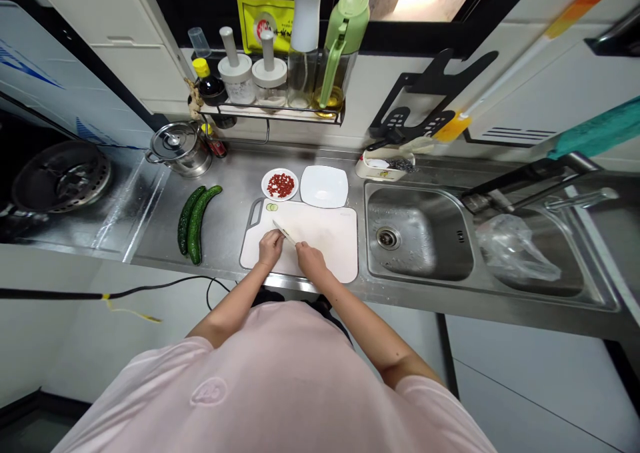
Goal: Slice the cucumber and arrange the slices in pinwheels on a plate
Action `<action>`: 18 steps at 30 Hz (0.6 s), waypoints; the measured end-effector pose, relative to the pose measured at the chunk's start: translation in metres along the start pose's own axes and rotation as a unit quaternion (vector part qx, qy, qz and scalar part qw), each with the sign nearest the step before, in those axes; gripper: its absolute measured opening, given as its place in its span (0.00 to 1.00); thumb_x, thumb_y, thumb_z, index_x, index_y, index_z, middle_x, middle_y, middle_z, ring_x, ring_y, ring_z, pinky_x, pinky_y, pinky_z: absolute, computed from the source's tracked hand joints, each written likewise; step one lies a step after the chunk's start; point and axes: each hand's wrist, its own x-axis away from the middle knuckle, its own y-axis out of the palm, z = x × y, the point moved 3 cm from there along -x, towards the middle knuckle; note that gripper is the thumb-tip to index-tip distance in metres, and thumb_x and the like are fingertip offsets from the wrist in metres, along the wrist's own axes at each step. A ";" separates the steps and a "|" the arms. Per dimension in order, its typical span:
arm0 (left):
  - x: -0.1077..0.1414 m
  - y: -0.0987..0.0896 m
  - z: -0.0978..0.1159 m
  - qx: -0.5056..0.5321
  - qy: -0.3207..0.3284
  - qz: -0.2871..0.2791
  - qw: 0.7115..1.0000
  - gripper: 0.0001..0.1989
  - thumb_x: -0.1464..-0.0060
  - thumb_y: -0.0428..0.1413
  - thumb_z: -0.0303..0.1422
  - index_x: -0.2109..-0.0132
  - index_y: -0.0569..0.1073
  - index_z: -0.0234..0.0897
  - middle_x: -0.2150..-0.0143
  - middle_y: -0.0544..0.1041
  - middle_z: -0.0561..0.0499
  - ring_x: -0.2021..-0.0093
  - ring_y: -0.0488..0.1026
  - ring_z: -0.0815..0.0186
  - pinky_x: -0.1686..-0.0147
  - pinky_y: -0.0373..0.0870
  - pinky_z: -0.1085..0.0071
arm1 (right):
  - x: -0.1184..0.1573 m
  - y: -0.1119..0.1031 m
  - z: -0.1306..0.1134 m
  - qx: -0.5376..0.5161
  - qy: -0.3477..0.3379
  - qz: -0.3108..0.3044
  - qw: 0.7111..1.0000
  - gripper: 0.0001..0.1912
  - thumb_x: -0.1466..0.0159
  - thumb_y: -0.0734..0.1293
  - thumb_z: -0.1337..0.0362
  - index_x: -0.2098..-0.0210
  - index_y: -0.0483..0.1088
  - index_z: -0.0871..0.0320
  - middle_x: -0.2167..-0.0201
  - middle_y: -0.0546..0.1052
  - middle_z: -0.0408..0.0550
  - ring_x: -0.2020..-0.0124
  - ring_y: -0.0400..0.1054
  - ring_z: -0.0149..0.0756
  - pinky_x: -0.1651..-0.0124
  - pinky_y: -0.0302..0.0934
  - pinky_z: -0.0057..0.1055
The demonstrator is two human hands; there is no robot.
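Knife (pixel 285 232), one: slim, pale blade, held over the middle of the board, tip angled toward the far left. Board (pixel 330 243), one: white, smooth, round-cornered rectangle with a grey grip at its far left corner, flat on the brushed-steel counter (pixel 233 173). Slices (pixel 271 207), few: thin, pale green rounds with darker rims, lying at the board's far edge. Cucumbers (pixel 197 225), two: long, dark green, bumpy-skinned, slightly curved, side by side left of the board. Plate (pixel 265 188), one: round, white, bearing small red pieces (pixel 281 185). Dish (pixel 324 186), one: white, glossy, squarish, beside the plate. Right hand (pixel 311 261): closed round the knife's handle, forearm slanting in from the near right. Left hand (pixel 271 248): fingers bent and bunched beside the blade, forearm slanting in from the near left; whether they grip anything cannot be told.
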 end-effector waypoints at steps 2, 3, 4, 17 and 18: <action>0.000 0.000 0.000 0.004 0.003 0.000 1.000 0.08 0.42 0.49 0.30 0.67 0.71 0.38 0.65 0.74 0.48 0.62 0.70 0.65 0.61 0.66 0.69 | 0.001 0.001 0.000 -0.006 -0.003 0.001 1.000 0.15 0.35 0.51 0.76 0.55 0.63 0.61 0.58 0.71 0.55 0.61 0.71 0.38 0.62 0.62 0.30; 0.000 0.000 0.000 0.006 0.005 0.000 1.000 0.08 0.42 0.49 0.30 0.67 0.71 0.38 0.65 0.75 0.48 0.62 0.70 0.65 0.61 0.66 0.69 | 0.001 0.001 0.000 -0.008 -0.003 0.001 1.000 0.15 0.35 0.51 0.76 0.55 0.63 0.61 0.58 0.71 0.54 0.61 0.71 0.38 0.62 0.62 0.31; 0.000 0.000 0.000 0.007 0.007 0.000 1.000 0.08 0.42 0.49 0.30 0.67 0.71 0.38 0.65 0.75 0.48 0.62 0.70 0.65 0.60 0.66 0.69 | 0.001 0.002 0.000 -0.011 -0.003 0.000 1.000 0.15 0.35 0.51 0.76 0.55 0.63 0.61 0.58 0.71 0.54 0.61 0.71 0.38 0.62 0.61 0.31; 0.000 0.000 -0.001 0.000 0.008 -0.002 1.000 0.08 0.42 0.49 0.30 0.67 0.71 0.37 0.66 0.74 0.48 0.63 0.70 0.65 0.62 0.65 0.69 | -0.007 0.003 -0.004 -0.014 -0.008 0.010 1.000 0.14 0.35 0.52 0.76 0.55 0.64 0.61 0.59 0.72 0.54 0.62 0.71 0.38 0.62 0.62 0.30; 0.000 0.000 -0.001 0.000 0.008 -0.002 1.000 0.08 0.42 0.49 0.30 0.67 0.71 0.37 0.66 0.74 0.48 0.63 0.70 0.65 0.62 0.65 0.69 | -0.008 0.004 -0.004 -0.014 -0.008 0.013 1.000 0.14 0.35 0.52 0.76 0.55 0.64 0.61 0.59 0.72 0.54 0.62 0.71 0.38 0.62 0.62 0.30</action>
